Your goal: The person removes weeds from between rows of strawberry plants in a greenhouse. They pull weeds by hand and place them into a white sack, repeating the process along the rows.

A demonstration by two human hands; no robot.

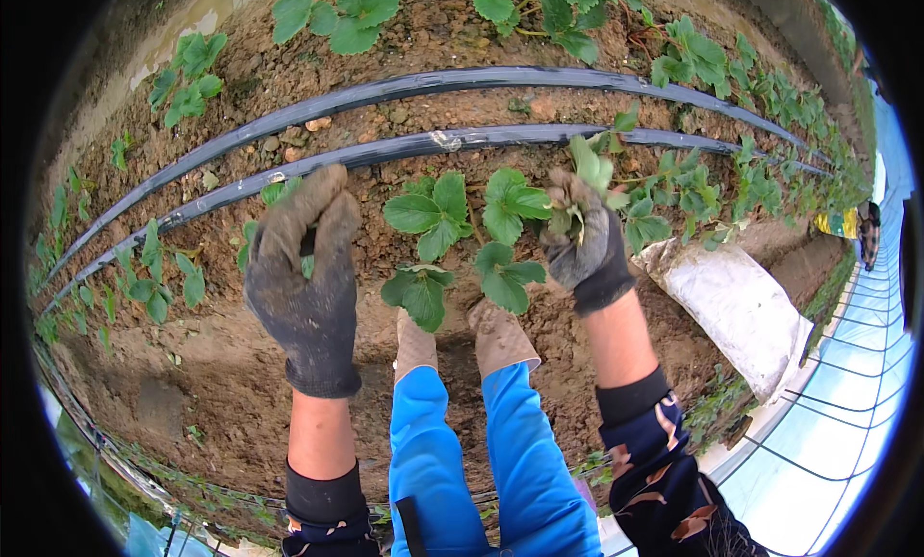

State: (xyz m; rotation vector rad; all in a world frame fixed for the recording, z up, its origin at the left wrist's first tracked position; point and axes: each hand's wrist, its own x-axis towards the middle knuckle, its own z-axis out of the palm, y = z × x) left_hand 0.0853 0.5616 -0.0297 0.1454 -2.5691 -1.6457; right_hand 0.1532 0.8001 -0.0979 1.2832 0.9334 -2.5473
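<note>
My left hand (307, 268), in a muddy dark work glove, is over the soil bed with thumb and fingertips brought near each other; whether anything lies between them I cannot tell. Small green leaves (278, 190) show behind it. My right hand (583, 232), gloved alike, has its fingers curled round several picked-looking strawberry leaves (592, 165), pale and partly wilted. Between the hands a strawberry plant (440, 214) spreads its green leaflets just above my boots (498, 333). Its stem base is partly hidden by leaves.
Two dark drip irrigation hoses (404, 87) curve across the bed beyond my hands. More strawberry plants (361, 12) grow beyond and at both sides. A white sack (729, 311) lies on the right. Farther right, a person (869, 236) is near a yellow bag (837, 223), by the greenhouse film.
</note>
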